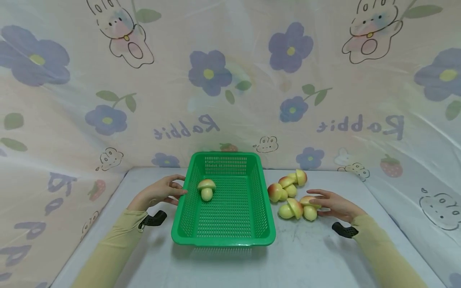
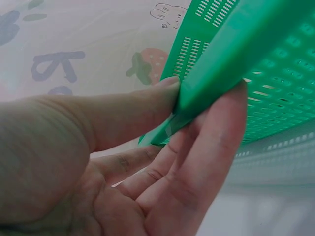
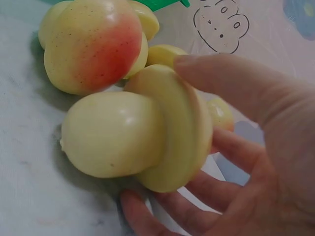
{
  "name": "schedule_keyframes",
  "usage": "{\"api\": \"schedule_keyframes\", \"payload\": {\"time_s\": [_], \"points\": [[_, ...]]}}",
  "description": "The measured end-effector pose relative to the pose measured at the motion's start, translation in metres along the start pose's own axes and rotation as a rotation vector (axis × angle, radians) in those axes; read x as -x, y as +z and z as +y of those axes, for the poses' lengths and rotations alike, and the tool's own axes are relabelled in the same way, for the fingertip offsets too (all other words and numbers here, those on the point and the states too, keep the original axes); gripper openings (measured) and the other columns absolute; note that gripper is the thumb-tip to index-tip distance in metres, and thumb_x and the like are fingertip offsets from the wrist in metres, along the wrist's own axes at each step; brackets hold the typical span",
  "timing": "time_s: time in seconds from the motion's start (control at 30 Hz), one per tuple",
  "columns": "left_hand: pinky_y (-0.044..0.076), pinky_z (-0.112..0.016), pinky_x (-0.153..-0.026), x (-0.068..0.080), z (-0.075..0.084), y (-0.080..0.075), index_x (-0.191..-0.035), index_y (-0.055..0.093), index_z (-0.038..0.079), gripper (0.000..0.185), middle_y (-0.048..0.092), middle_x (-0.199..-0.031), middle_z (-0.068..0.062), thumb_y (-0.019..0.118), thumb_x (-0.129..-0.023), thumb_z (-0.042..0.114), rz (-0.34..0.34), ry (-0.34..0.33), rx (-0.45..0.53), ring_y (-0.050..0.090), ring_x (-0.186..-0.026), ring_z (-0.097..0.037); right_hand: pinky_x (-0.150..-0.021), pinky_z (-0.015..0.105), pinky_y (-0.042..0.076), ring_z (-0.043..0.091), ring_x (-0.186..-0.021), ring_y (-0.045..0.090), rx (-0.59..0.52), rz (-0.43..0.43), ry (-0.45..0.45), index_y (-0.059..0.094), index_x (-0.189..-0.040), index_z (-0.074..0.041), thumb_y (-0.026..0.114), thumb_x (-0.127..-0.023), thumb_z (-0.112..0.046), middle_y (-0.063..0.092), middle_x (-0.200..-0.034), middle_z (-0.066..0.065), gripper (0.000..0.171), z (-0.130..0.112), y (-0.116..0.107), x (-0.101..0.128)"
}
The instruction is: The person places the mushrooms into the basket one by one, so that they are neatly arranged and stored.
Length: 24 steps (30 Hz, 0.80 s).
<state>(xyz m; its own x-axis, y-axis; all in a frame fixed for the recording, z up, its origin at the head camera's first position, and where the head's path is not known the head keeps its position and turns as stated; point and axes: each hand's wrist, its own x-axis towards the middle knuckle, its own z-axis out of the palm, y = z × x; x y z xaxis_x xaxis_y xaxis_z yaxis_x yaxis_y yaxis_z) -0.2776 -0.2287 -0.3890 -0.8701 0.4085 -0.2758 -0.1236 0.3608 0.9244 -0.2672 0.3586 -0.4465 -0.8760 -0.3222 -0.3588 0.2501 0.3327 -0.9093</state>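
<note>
A green slotted basket (image 1: 223, 241) stands mid-table with one toy mushroom (image 1: 207, 189) lying inside near its left wall. My left hand (image 1: 178, 189) grips the basket's left rim; in the left wrist view the thumb (image 2: 147, 105) and fingers (image 2: 216, 142) pinch that rim (image 2: 221, 64). To the right of the basket lie several more yellow and red toy mushrooms (image 1: 282, 188). My right hand (image 1: 317, 200) holds the nearest one (image 1: 309, 209) where it lies on the table. In the right wrist view its thumb (image 3: 231, 78) lies over the cap (image 3: 182, 128) and fingers curl beneath.
The grey table (image 1: 309, 260) is hemmed in at the back and on both sides by a flower-and-rabbit cloth (image 1: 230, 80). Another mushroom (image 1: 291, 209) lies right beside the held one. Bare tabletop lies in front of the basket.
</note>
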Motion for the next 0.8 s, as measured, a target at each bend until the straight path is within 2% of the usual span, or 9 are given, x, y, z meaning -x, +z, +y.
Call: {"api": "schedule_keyframes", "payload": {"time_s": [0.23,0.63,0.8], "points": [[0.057,-0.04,-0.073,0.0017,0.0038,0.0014,-0.145,0.026,0.003,0.065,0.06,-0.1,-0.015,0.064,-0.094,0.014,-0.007,-0.002,0.002,0.064,-0.08,-0.023,-0.098,0.05,0.042,0.028,-0.123,0.045,0.02,-0.021,-0.007,0.023,-0.15,-0.002,0.061,-0.096,-0.023,0.026,-0.148,0.028,0.069,-0.0029,0.0026,-0.0003],[0.057,-0.039,-0.072,0.0038,0.0056,0.0021,-0.146,0.026,0.003,0.066,0.058,-0.1,-0.015,0.064,-0.094,0.014,0.004,-0.004,-0.002,0.063,-0.08,-0.022,-0.103,0.056,0.036,0.026,-0.122,0.047,0.004,-0.03,-0.014,0.025,-0.149,-0.001,0.061,-0.096,-0.021,0.034,-0.144,0.022,0.067,-0.002,0.0047,-0.0027],[0.057,-0.043,-0.074,0.0033,0.0042,0.0022,-0.146,0.026,0.003,0.066,0.057,-0.102,-0.016,0.065,-0.093,0.014,0.01,-0.006,0.001,0.063,-0.082,-0.024,-0.102,0.054,0.037,0.025,-0.12,0.048,0.018,-0.044,-0.032,0.027,-0.148,0.0,0.061,-0.096,-0.021,0.035,-0.143,0.022,0.065,-0.0019,0.0033,-0.001]]}}
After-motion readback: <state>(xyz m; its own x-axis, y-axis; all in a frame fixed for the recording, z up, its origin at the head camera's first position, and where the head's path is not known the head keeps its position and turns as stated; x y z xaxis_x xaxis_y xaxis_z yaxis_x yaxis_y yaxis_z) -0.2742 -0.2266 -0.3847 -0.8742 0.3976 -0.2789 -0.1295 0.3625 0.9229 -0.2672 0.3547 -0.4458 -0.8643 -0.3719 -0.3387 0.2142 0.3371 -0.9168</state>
